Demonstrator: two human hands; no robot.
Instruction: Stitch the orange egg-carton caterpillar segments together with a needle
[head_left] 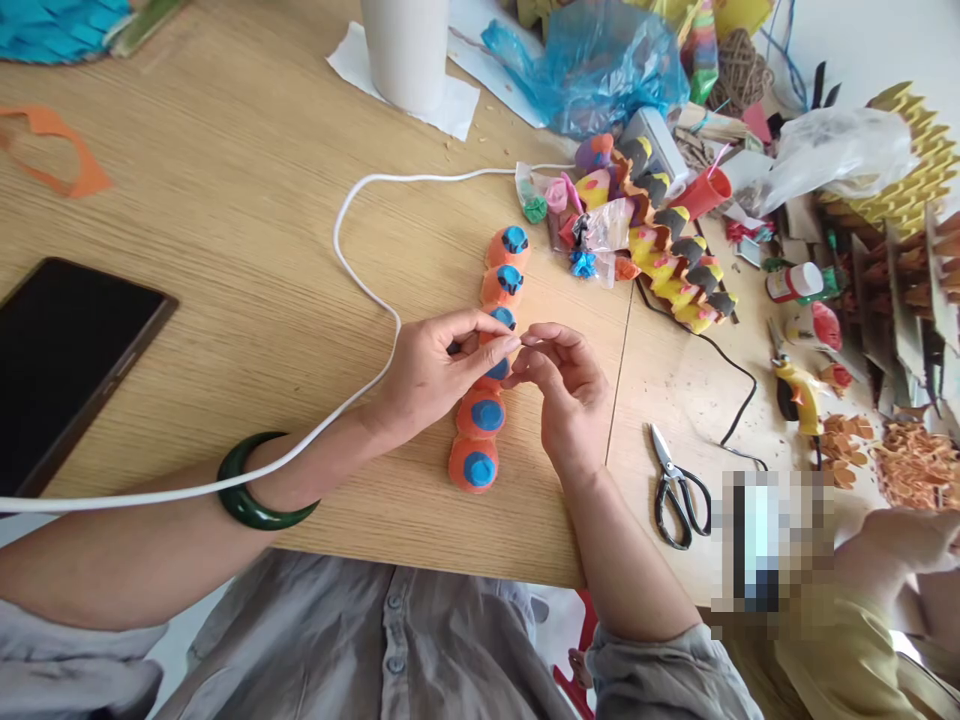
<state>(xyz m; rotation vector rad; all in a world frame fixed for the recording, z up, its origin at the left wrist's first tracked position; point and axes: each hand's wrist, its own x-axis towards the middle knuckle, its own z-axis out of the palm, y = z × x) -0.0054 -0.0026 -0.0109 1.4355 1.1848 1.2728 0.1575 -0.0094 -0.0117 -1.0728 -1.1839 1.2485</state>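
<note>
A strip of orange rounded bumps [471, 455], like a piece cut from an egg carton, lies on the table with a blue disc on each bump. The far discs carry small dark pieces; the two nearest are plain blue. Above the middle of the strip, my left hand [442, 365] is closed in a pinch of thumb and forefinger. My right hand [570, 395] meets it from the right, its fingers also pinched together. Whatever sits between the fingertips is too small to name. The hands hide part of the strip's middle bumps.
A white cable [360, 275] crosses the table and passes over my left forearm. Scissors [675, 490] lie to the right, near a yellow glue gun [802, 395]. Clay bags and painted egg cartons [660, 240] crowd the back right. A tablet [75, 370] lies left. Another person's arm [892, 550] shows at right.
</note>
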